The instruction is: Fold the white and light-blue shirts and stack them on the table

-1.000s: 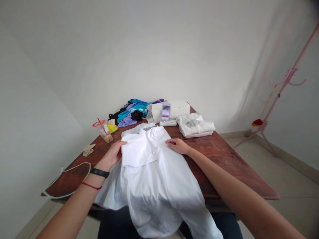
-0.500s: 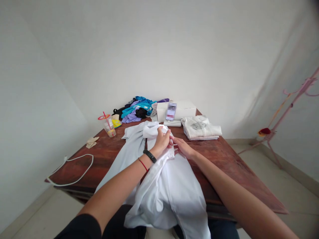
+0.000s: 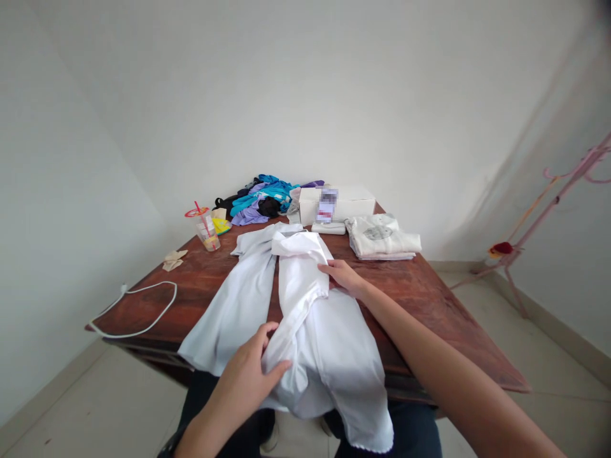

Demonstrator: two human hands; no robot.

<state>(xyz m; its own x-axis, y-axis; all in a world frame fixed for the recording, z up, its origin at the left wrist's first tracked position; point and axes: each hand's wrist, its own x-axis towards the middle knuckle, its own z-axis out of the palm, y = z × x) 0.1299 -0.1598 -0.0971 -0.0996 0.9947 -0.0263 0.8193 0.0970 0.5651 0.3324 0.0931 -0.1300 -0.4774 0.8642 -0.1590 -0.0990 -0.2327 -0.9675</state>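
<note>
A long white shirt (image 3: 298,318) lies rumpled on the wooden table, its lower part hanging over the front edge above my legs. At the right edge of its bunched upper part is my right hand (image 3: 346,277), with the thumb on top and the other fingers largely hidden; it pinches the cloth there. My left hand (image 3: 248,366) is lower down, at the left side of the hanging cloth. Its thumb and forefinger are spread apart and touch the fabric without closing on it. A paler length of the cloth (image 3: 233,305) stretches along the left.
Behind the shirt stand a white box (image 3: 356,202) and a phone (image 3: 326,207) leaning on it. Folded white clothes (image 3: 384,236) lie right; a coloured clothes pile (image 3: 267,202), a plastic cup (image 3: 207,232) and a white cable (image 3: 138,332) lie left. A pink rack (image 3: 539,219) stands beyond the table.
My left hand has left the upper part of the shirt and come down toward me to its lower left side. My right hand stays at the upper right edge.
</note>
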